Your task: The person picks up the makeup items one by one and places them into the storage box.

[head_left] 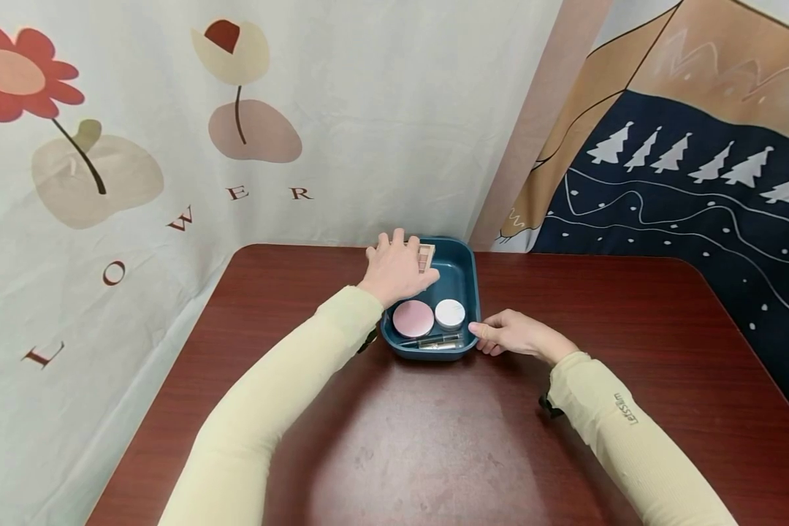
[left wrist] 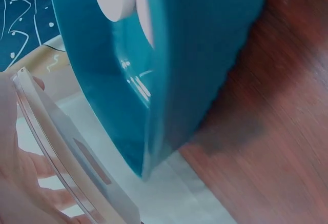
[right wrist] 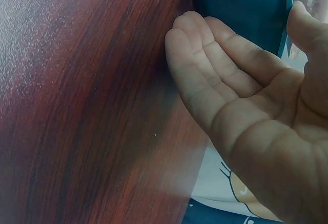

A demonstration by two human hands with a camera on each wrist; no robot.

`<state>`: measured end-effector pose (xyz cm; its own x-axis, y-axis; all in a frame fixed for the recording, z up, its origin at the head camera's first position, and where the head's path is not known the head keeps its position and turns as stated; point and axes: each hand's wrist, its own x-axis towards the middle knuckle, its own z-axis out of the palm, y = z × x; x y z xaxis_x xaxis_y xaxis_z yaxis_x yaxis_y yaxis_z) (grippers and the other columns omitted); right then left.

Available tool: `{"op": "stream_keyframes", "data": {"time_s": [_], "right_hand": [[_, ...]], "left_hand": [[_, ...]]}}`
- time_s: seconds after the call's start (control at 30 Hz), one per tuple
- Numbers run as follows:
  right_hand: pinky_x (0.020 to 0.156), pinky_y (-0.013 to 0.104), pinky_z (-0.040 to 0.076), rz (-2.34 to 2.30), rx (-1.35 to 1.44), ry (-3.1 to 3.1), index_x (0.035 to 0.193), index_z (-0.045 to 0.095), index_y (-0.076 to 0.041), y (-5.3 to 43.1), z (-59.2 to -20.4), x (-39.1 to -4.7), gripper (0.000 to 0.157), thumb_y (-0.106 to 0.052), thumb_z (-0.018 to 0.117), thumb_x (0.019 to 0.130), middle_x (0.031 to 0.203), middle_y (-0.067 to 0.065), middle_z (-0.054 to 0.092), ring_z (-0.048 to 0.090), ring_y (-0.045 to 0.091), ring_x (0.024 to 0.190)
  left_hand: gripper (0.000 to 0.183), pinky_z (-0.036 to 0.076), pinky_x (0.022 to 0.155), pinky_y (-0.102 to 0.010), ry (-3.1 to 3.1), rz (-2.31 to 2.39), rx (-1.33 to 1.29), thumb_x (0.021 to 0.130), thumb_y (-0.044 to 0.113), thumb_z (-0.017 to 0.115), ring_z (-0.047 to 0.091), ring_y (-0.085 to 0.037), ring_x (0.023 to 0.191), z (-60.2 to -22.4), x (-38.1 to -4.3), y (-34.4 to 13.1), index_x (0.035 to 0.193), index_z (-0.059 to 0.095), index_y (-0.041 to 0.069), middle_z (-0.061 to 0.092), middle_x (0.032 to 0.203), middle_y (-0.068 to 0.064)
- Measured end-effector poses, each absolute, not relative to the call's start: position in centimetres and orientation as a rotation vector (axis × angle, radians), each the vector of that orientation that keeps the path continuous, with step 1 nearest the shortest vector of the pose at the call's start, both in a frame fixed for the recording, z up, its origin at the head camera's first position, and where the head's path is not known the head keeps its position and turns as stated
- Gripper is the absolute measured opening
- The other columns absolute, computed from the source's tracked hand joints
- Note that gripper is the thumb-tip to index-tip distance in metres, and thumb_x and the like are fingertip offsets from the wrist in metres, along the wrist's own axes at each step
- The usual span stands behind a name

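A dark blue plastic bin (head_left: 459, 276) stands on the table. Over its far left part my left hand (head_left: 397, 269) grips an eyeshadow palette (head_left: 426, 256); the left wrist view has this palette (left wrist: 77, 152) tilted, apart from the bin wall, with fingers along its back. At the bin's right side, my right hand (head_left: 511, 333) holds the rim, thumb at the top edge and fingers against the outer wall (right wrist: 241, 8). Inside the bin's near end lie a round pink compact (head_left: 413, 319), a round white case (head_left: 450, 313) and slim makeup tubes (head_left: 434, 342).
The reddish-brown wooden table (head_left: 421, 446) runs toward me, its far edge just behind the bin. A pale curtain with flower prints (head_left: 381, 131) hangs behind it. To the right is a navy cloth (head_left: 671, 190) with white trees.
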<state>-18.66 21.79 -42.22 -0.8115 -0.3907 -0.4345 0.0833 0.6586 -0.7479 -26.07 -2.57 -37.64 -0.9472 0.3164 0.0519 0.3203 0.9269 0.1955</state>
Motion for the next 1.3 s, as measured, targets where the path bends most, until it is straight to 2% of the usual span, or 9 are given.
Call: {"op": "stream_keyframes", "data": {"time_s": [0.2, 0.77, 1.3], "right_hand": [[0.088, 0.039, 0.058, -1.071, -0.248, 2.294, 0.116, 0.071, 0.005, 21.8, -42.2, -18.7, 0.049, -0.040, 0.055, 0.105, 0.098, 0.013, 0.073, 0.069, 0.022, 0.089], [0.086, 0.039, 0.059, -1.077, -0.260, 2.292, 0.114, 0.071, 0.005, 21.9, -42.2, -18.7, 0.047, -0.038, 0.054, 0.106, 0.096, 0.012, 0.073, 0.069, 0.021, 0.087], [0.084, 0.037, 0.059, -1.089, -0.264, 2.294, 0.113, 0.071, 0.006, 21.9, -42.1, -18.7, 0.047, -0.038, 0.055, 0.106, 0.094, 0.012, 0.073, 0.069, 0.021, 0.085]], "left_hand": [[0.065, 0.041, 0.094, -0.059, -3.067, -0.315, -0.545, 0.090, 0.054, 0.056, 0.043, -0.036, 0.119, -37.6, -25.9, -1.3, 0.137, 0.055, 0.010, 0.048, 0.136, -0.016], [0.073, 0.044, 0.097, -0.059, -3.123, -0.189, -0.645, 0.093, 0.059, 0.055, 0.044, -0.038, 0.129, -37.7, -25.8, 0.7, 0.147, 0.049, 0.010, 0.048, 0.144, -0.014], [0.075, 0.043, 0.098, -0.062, -3.269, -0.179, -0.532, 0.094, 0.060, 0.053, 0.042, -0.037, 0.130, -37.9, -26.9, 1.6, 0.151, 0.046, 0.011, 0.046, 0.148, -0.014]]}}
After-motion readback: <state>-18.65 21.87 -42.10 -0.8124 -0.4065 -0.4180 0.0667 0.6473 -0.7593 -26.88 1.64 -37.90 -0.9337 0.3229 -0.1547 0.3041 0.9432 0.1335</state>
